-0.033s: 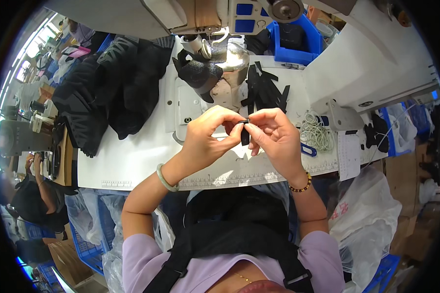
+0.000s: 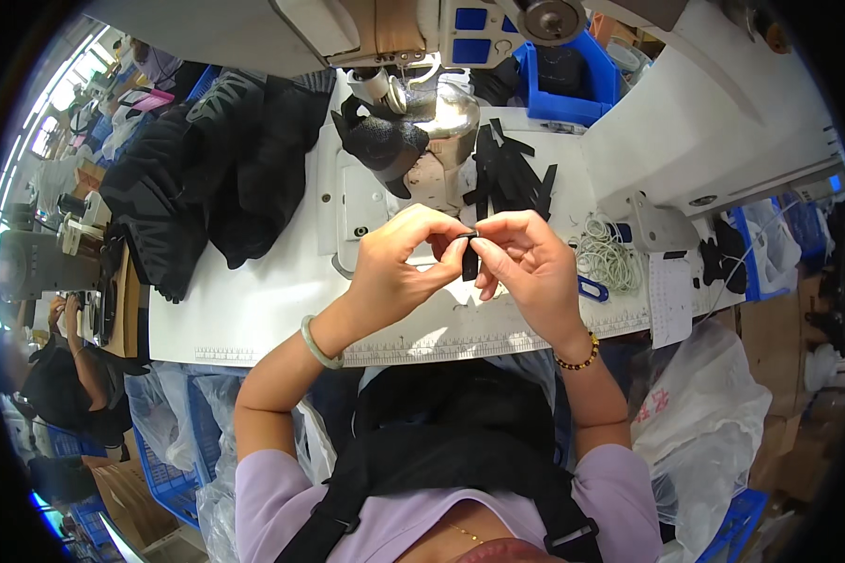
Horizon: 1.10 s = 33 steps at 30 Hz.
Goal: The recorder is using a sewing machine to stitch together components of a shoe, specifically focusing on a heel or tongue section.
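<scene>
Both my hands meet over the white table, pinching one short black strip [image 2: 470, 264] at its upper end. My left hand [image 2: 406, 255] is closed on it with thumb and forefinger. From the other side my right hand [image 2: 528, 261] grips the same end, its fingertips touching those of the left. The strip's lower end hangs loose between them. Beyond the hands, a black fabric shoe upper [image 2: 382, 143] sits tilted at the sewing machine [image 2: 451, 113]. More black strips [image 2: 510, 174] lie in a loose heap to its right.
Black shoe uppers [image 2: 244, 159] are piled at the left. Pale cord [image 2: 607, 255] lies coiled right of my hands, near a blue-handled tool [image 2: 591, 288]. A blue bin [image 2: 573, 80] stands at the back. A ruler scale [image 2: 422, 351] runs along the table's [image 2: 225, 324] front edge.
My fingers have shifted very slightly on the strip, and its folded upper end shows a little more. All else looks the same.
</scene>
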Each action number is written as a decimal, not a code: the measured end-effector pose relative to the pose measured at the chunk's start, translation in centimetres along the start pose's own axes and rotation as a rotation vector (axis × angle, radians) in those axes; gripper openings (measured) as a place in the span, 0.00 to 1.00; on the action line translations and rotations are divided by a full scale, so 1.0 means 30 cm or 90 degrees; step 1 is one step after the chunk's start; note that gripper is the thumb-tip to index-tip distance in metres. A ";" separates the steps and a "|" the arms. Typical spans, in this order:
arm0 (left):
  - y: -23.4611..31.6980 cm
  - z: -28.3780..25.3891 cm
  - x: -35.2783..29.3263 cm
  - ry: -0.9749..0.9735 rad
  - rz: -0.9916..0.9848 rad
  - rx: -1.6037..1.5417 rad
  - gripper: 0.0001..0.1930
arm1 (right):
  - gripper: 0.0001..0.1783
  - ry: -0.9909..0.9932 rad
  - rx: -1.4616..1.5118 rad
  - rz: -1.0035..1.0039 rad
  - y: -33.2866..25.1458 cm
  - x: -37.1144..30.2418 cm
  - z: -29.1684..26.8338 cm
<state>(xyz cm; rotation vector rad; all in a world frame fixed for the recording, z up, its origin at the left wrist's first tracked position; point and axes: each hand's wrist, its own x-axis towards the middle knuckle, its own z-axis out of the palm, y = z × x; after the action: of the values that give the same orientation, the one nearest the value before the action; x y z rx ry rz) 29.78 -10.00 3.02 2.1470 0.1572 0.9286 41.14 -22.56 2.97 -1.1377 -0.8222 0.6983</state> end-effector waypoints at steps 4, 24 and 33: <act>-0.014 -0.001 -0.003 -0.004 0.007 0.012 0.07 | 0.06 -0.036 -0.036 0.032 0.013 0.007 -0.012; 0.015 -0.027 -0.076 0.049 -0.344 -0.418 0.05 | 0.18 -0.151 -0.009 0.017 -0.001 0.037 0.010; 0.058 -0.133 -0.035 -0.059 -0.369 -0.320 0.06 | 0.18 -0.278 -0.386 -0.153 -0.090 0.097 0.006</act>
<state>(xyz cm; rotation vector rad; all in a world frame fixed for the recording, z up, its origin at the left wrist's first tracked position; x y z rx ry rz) 26.07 -9.18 5.37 1.5443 0.4253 0.4635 42.70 -20.81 6.17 -1.4083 -1.5896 0.5093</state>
